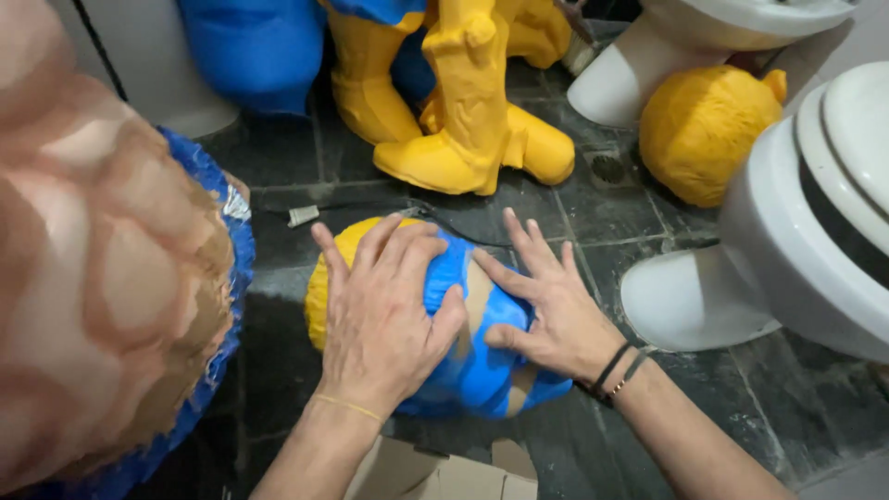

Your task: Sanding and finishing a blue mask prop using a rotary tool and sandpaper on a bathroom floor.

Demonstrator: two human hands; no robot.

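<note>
Fig. | left hand (384, 310) lay spread flat, palm down, pressing blue crepe paper onto the rounded blue-and-yellow papier-mâché form (463, 356) on the dark tiled floor (602, 222) | right hand (546, 310) lay open, fingers splayed, smoothing beside a bare cardboard strip (477, 301) | best done by pressing outward from the seam, evenly, neither hand gripping.

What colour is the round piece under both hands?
Blue paper over yellow, seen in the head view.

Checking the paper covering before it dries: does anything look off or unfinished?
Yes. Between both hands, a bare brown strip interrupts the blue paper on the round yellow-and-blue papier-mâché piece, left uncovered.
</note>
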